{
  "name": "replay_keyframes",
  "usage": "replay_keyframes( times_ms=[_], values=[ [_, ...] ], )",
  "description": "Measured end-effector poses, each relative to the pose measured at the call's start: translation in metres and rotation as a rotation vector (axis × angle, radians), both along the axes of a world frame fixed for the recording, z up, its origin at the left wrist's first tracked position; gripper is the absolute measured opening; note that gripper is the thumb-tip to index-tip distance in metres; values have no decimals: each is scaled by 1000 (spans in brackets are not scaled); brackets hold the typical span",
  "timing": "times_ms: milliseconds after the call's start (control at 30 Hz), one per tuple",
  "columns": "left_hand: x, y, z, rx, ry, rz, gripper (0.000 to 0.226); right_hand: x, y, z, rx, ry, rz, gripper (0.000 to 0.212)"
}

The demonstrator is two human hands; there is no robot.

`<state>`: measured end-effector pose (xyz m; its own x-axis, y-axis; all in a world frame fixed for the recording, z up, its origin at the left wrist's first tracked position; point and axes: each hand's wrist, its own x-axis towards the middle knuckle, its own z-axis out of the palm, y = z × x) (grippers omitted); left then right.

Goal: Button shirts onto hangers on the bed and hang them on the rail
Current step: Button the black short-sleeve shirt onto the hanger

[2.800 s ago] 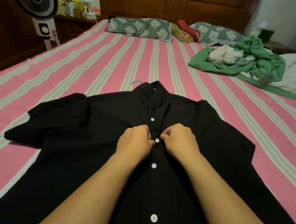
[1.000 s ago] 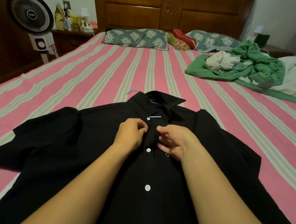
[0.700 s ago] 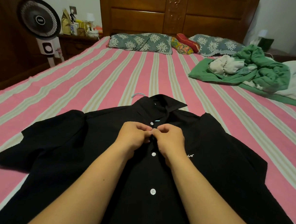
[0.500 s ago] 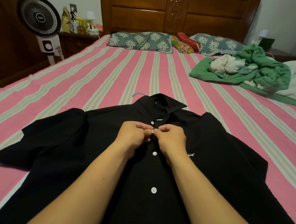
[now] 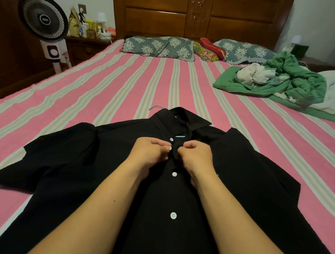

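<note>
Apparently both hands (image 5: 151, 151) (image 5: 195, 155) pinching matte black shirt (image 5: 239, 171)

We are in a home bedroom: a wide bed (image 5: 125, 88) with a pink striped sheet, a carved wooden headboard (image 5: 198, 14), floral pillows (image 5: 160, 49), a cluttered nightstand (image 5: 85, 45), a standing fan (image 5: 43, 18), and rumpled green bedding (image 5: 296, 84).

Dim, warm indoor light, its source out of frame. Your forearms catch soft, even light with no hard shadows. The black shirt (image 5: 239, 171) around your grip swallows detail; only its white buttons (image 5: 174, 174) read clearly. Wide-angle bending curves the bed stripes (image 5: 105, 94) outward. Far corners darken; focus stays fair throughout.
</note>
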<state>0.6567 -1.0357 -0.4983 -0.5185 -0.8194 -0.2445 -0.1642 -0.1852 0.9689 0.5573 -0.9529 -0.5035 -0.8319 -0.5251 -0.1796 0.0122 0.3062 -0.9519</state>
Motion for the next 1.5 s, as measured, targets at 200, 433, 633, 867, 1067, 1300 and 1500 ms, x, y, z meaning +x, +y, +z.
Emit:
replay_keyframes(
  times_ms=[200,433,633,867,1067,1300,1500],
  values=[
    [1,-2,-2,-18,-2,-20,13,2,-1,-3,1,12,74,12],
    [2,-5,-4,-123,-46,-5,15,-5,9,3,-77,-193,221,24],
    [5,-3,1,-252,-120,-44,14,-7,8,1,-77,-136,277,23],
    [8,0,7,-307,-162,-120,12,-3,7,2,22,1,304,30],
    [2,0,-1,-402,-216,-72,19,4,6,6,29,90,230,50],
    [1,-2,-7,-380,-161,-3,14,3,6,4,-41,24,195,37],
    [0,-2,-8,-89,-25,73,14,-2,5,-4,-86,-98,198,24]
  ],
)
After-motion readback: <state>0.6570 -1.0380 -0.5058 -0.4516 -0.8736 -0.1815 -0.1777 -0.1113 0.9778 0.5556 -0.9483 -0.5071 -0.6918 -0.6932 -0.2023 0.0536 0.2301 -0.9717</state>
